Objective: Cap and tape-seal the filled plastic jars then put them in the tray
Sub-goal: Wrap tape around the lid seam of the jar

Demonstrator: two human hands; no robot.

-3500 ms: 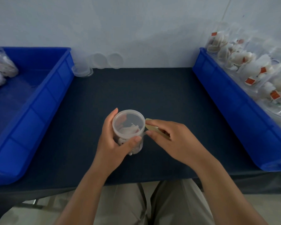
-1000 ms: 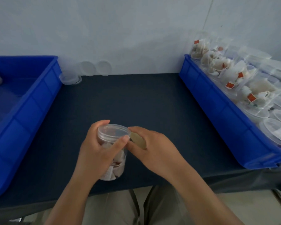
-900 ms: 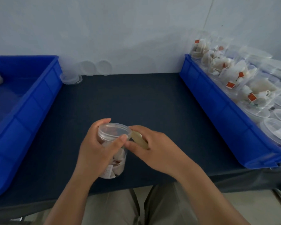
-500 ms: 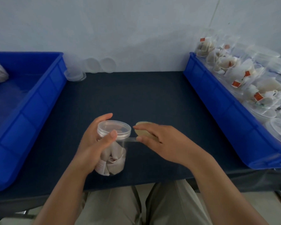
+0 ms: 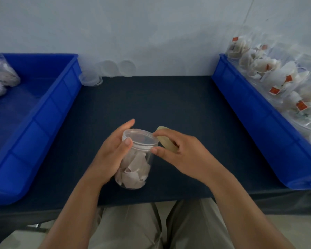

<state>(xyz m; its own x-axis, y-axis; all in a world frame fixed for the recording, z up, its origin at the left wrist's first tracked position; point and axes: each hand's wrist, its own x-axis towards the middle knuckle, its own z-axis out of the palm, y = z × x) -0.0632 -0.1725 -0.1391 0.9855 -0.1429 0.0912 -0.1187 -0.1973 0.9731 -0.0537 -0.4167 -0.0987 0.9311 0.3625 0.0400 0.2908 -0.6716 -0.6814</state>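
Two hands meet at one clear plastic jar [image 5: 133, 169] of pale folded sachets, capped with a clear lid [image 5: 139, 138], low over the front of the dark worktop [image 5: 169, 101]. The left hand [image 5: 111, 157] wraps the jar's side, its grip closed on it, thumb on the lid's rim. The right hand [image 5: 185, 155] has its grip closed on a tan tape roll [image 5: 167, 142] (partly hidden by fingers), just beside the lid. Blue plastic trays flank them, the left tray [image 5: 34, 126] and the right tray [image 5: 255, 119].

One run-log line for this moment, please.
step: taping lid | left hand: grips capped jar | right hand: holds tape roll at lid rim | left tray: few jars | right tray: filled jars
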